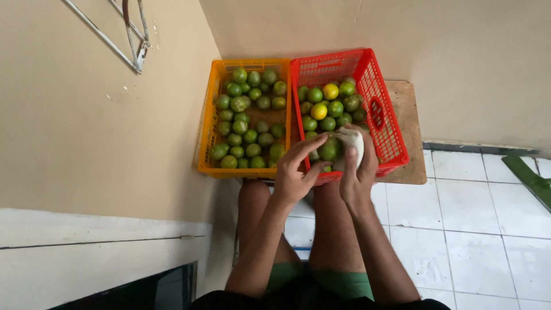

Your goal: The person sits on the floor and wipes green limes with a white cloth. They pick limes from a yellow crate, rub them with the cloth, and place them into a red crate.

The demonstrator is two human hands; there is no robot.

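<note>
I see my left hand [294, 172] gripping a round green lime [329, 150] over the red plastic crate's [385, 117] front edge, my right hand [357, 172] pressing a white cloth [351, 143] against it.

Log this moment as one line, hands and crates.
left hand: holds green citrus fruit | right hand: white cloth against fruit | over red crate | orange crate beside it

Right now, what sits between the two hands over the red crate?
In the head view, a green citrus fruit sits between them: the left hand grips its near side, and the right hand presses a white cloth against its other side, above the red crate.
</note>
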